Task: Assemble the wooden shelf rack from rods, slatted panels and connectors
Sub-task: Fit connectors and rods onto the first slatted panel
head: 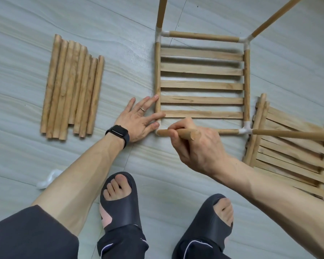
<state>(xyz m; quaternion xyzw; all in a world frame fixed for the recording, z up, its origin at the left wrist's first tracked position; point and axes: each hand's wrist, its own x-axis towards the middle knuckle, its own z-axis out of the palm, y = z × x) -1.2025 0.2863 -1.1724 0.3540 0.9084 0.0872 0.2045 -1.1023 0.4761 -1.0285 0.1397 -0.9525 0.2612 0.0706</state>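
The first slatted panel lies framed on the floor with three uprights in, the spread left hand bracing its near-left corner while the right hand grips the fourth rod there; loose rods and stacked panels await.

Slatted panel framed by rods and white connectors, loose rods left, spare panels right

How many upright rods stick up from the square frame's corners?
3: far-left rod, far-right rod, near-right rod. The right hand grips a fourth rod at the near-left corner; whether it is seated there cannot be seen.
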